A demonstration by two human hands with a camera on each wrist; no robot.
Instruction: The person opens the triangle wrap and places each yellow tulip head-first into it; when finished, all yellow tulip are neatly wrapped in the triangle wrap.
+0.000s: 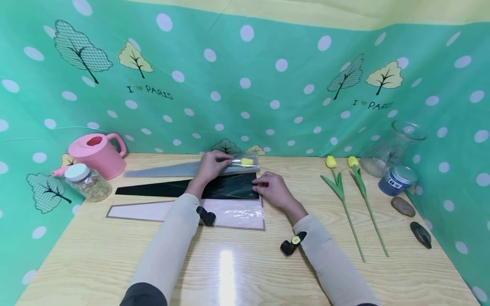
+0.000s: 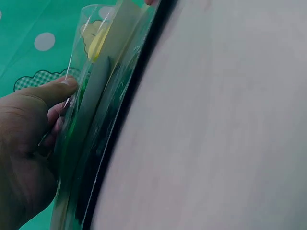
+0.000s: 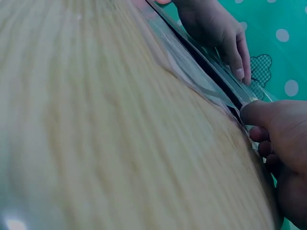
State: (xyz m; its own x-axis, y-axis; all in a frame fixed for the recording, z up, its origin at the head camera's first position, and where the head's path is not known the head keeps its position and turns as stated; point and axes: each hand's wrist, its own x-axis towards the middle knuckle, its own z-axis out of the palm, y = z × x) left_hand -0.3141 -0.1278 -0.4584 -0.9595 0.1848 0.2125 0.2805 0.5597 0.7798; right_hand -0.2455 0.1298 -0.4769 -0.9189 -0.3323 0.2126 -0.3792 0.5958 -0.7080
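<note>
Three tapered flower sleeves lie side by side: a grey one (image 1: 168, 170) at the back, a black one (image 1: 237, 187) in the middle and a white one with a dark border (image 1: 237, 212) in front. Inside the grey sleeve's clear wide end lies a yellow tulip (image 1: 246, 162). My left hand (image 1: 212, 166) pinches the clear film of that sleeve between thumb and fingers, as the left wrist view shows. At the black sleeve's wide right end, my right hand (image 1: 273, 189) pinches the edge. The tulip's stem is mostly hidden by my left hand.
At the left stand a pink watering can (image 1: 97, 155) and a lidded jar (image 1: 89, 185). Two yellow tulips (image 1: 342, 193) (image 1: 363, 191) lie to the right. Beyond them are a glass vase (image 1: 386, 153), a blue jar (image 1: 396, 180), a brown stone (image 1: 403, 206) and a black stone (image 1: 421, 234).
</note>
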